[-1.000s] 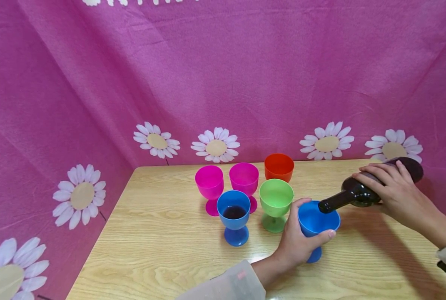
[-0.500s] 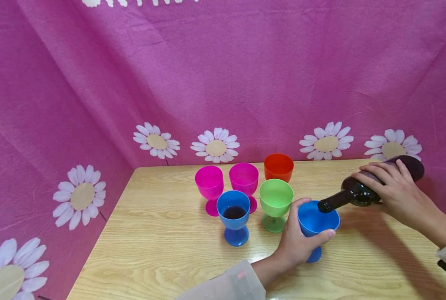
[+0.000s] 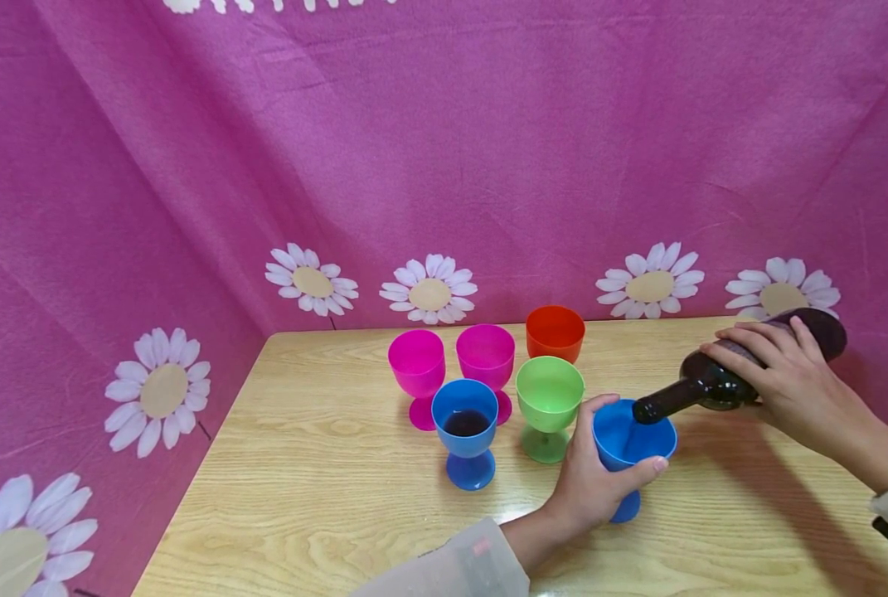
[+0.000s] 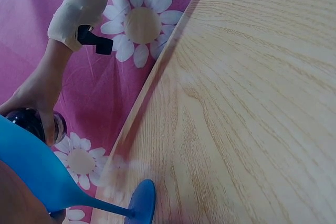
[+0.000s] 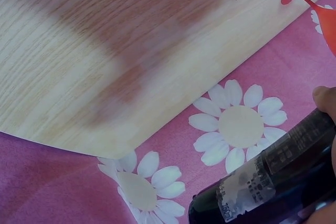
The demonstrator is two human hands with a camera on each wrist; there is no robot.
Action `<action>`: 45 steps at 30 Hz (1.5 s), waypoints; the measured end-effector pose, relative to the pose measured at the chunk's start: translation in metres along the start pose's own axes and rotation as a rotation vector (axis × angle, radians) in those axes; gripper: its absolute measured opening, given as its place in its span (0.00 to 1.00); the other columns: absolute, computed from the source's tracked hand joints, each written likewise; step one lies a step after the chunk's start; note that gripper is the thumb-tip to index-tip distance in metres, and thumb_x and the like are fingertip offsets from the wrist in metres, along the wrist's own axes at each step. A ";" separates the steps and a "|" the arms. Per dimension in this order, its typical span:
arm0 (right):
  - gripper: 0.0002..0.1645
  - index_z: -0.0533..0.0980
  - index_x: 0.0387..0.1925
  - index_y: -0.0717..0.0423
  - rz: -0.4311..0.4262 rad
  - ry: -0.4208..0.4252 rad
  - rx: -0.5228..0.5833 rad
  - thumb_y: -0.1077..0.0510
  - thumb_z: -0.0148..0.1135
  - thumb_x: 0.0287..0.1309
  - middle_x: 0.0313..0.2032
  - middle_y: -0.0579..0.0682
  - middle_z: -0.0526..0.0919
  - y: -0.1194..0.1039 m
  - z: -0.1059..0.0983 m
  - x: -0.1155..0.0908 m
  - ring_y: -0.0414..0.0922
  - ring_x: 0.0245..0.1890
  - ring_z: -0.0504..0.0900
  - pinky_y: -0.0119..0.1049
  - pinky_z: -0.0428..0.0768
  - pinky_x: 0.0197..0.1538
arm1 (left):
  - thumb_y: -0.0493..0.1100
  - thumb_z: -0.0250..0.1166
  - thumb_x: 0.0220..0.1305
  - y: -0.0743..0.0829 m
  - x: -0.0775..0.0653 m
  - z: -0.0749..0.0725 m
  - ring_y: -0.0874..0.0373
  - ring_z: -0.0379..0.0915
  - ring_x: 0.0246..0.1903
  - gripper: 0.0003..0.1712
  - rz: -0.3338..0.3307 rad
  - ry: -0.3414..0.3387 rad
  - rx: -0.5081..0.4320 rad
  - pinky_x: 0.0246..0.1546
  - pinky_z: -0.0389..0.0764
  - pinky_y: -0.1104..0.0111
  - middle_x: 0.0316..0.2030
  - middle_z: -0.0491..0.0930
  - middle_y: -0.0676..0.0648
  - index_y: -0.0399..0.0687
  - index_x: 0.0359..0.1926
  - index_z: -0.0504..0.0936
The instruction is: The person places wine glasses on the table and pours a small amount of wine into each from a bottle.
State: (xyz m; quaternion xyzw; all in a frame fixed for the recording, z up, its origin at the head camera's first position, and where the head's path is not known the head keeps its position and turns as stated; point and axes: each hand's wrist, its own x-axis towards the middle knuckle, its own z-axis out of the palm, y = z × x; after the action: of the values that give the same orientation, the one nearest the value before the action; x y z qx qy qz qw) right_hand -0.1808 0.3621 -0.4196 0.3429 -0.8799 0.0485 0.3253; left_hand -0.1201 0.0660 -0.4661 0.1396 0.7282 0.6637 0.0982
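Observation:
In the head view my left hand [image 3: 589, 477] grips the bowl of a blue plastic goblet [image 3: 633, 439], thumb along its near side. My right hand [image 3: 794, 377] holds a dark glass wine bottle [image 3: 715, 383] around its body from above. The bottle slopes down to the left, its mouth over the goblet's rim. A faint darker streak shows inside the goblet below the mouth. The right wrist view shows the bottle's base end and its printed label [image 5: 247, 190]. From the left wrist, the goblet's stem and round foot [image 4: 142, 203] appear.
Left of my left hand stand a green goblet [image 3: 550, 396] and another blue goblet [image 3: 465, 423] with dark liquid inside. Behind them are two pink goblets [image 3: 417, 365] and an orange one [image 3: 555, 332]. A pink flowered cloth [image 3: 444, 166] hangs around the wooden table [image 3: 302, 481].
The base end of the bottle has risen slightly, tilting it a little more. A faint darker streak now shows in the held goblet. My left hand and the other goblets stay put.

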 end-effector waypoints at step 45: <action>0.48 0.74 0.65 0.48 0.002 -0.019 0.005 0.22 0.26 0.70 0.57 0.61 0.77 -0.001 -0.001 -0.001 0.65 0.60 0.69 0.79 0.52 0.68 | 0.53 0.74 0.61 -0.001 0.000 -0.001 0.68 0.62 0.63 0.44 0.008 -0.004 0.009 0.56 0.77 0.64 0.65 0.67 0.63 0.85 0.68 0.57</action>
State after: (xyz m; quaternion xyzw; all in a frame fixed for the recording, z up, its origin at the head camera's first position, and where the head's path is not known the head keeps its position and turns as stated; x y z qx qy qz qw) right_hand -0.1791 0.3624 -0.4190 0.3434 -0.8832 0.0478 0.3159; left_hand -0.1203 0.0654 -0.4671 0.1444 0.7303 0.6607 0.0963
